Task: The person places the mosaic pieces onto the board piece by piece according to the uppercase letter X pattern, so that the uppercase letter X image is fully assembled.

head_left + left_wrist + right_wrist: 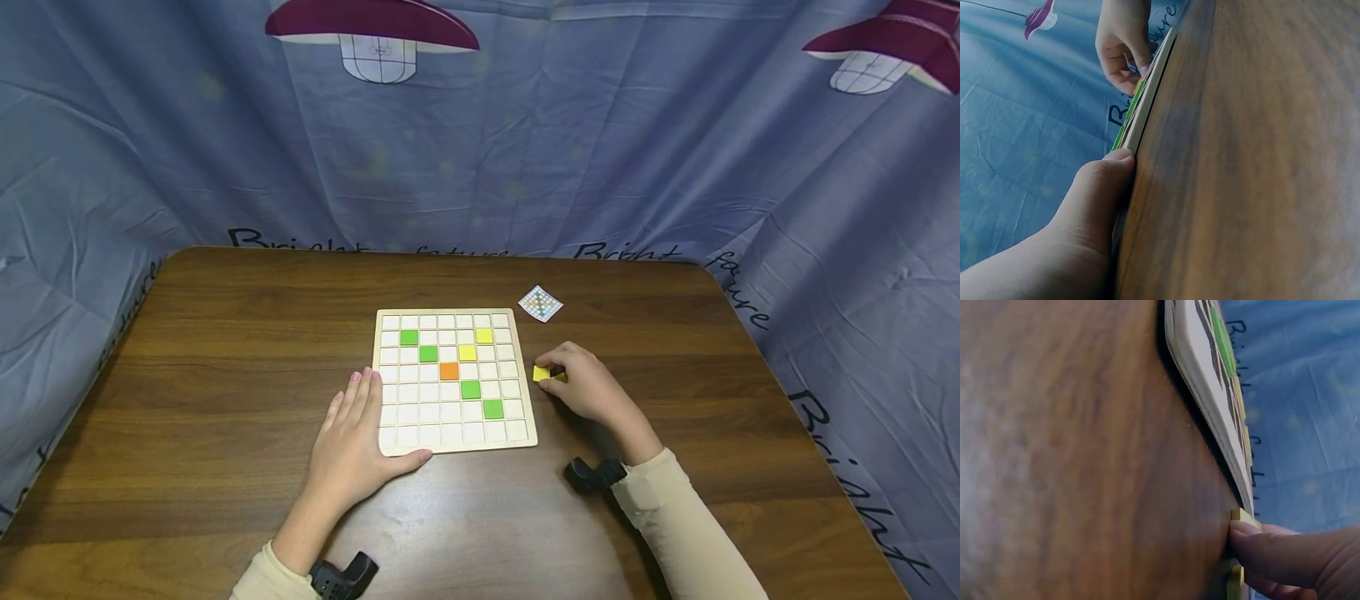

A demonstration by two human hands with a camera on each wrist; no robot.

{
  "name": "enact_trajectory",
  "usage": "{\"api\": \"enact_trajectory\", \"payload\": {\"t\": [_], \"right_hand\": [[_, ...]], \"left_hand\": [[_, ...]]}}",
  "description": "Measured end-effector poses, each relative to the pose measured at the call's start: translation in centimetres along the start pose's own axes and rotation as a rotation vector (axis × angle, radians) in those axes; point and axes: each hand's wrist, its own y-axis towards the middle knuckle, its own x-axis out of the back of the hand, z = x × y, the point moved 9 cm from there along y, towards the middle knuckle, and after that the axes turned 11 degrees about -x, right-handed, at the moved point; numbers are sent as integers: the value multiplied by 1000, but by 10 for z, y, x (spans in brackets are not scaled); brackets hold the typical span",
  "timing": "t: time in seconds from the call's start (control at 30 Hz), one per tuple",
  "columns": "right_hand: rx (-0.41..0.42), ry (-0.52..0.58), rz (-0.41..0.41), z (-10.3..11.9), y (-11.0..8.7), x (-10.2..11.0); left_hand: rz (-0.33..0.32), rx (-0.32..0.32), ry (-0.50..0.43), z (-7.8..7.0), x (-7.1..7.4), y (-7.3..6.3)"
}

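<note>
A square board [408,414] with a grid of white cells lies in front of me in the head view. Several green tiles [492,408], an orange tile [448,371] and two yellow tiles [484,336] sit in its cells. My left hand [347,454] rests with straight fingers along the board's left edge, its thumb at the near edge. Just past the right edge, my right hand [588,385] pinches a yellow tile [541,373] between thumb and fingers. Another yellow tile [1235,579] shows beneath that hand in the right wrist view, partly hidden.
A small card [540,303] printed with a coloured grid lies beyond the board's far right corner. Everything stands on a brown wooden table [225,375], with a blue curtain [525,150] behind and at the sides.
</note>
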Motion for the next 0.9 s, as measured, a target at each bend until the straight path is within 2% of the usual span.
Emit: {"api": "enact_trajectory", "payload": {"t": [0.23,0.33,0.47,0.57,0.67,0.9], "right_hand": [[-22,86,-56,2,5,4],[-29,177,-58,20,9,-1],[26,254,-12,63,12,-22],[89,242,32,94,12,-40],[133,200,61,117,11,-56],[169,92,15,134,10,-69]], "left_hand": [[0,1,-2,0,1,0],[2,0,0,-1,1,1],[8,2,-1,-1,1,0],[8,1,-2,-1,1,0],[7,0,0,-1,2,0],[14,-3,0,0,2,0]]}}
